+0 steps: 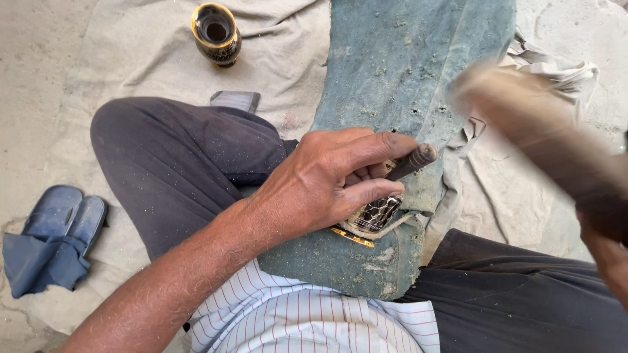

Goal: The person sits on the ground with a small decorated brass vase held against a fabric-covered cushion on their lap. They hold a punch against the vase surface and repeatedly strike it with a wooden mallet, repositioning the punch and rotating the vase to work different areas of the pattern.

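We are mid-stroke in engraving: our left hand [320,180] pinches a chisel [409,162] against a dark, gold-rimmed patterned piece [373,216] that rests on the green cloth [392,59] over our lap. Our right hand [605,252], blurred, seems clenched on a raised mallet [523,127]. The next blow needs the chisel tip steady. A finished vase [216,33] and sandals [62,216] lie well apart; nothing blocks the strike.

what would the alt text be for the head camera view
A seated person's left hand holds a dark chisel-like tool against a patterned metal piece on a green cloth over the lap, while the blurred right hand swings a wooden mallet. A dark gold-rimmed vase stands behind.
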`<state>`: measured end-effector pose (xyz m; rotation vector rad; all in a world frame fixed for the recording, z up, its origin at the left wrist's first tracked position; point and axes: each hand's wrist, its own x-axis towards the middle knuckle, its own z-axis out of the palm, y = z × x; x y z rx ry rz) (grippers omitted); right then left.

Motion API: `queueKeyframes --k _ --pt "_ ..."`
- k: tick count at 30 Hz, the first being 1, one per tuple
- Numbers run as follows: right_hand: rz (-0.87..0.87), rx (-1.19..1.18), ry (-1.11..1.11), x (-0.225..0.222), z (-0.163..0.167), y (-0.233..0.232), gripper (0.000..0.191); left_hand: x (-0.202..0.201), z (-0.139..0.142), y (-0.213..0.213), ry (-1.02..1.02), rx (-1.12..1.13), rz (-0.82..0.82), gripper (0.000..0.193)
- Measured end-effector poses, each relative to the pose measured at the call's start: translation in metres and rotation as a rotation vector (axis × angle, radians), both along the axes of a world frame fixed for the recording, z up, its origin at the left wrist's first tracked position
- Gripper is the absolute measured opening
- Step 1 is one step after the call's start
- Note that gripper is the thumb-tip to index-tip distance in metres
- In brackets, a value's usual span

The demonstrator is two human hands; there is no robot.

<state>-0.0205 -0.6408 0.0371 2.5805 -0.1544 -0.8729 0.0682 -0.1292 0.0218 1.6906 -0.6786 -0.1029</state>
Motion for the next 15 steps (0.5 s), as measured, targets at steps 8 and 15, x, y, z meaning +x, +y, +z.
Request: queueKeyframes --k 8,15 --pt "-0.100 0.225 -0.236 0.018 0.062 0.093 0.058 0.001 0.006 -0.002 0.021 0.017 0.008 0.044" --pt "-0.056 0.404 -0.437 0.030 0.069 0.165 0.071 -0.016 0.017 0.015 0.141 -0.127 0.130 0.046"
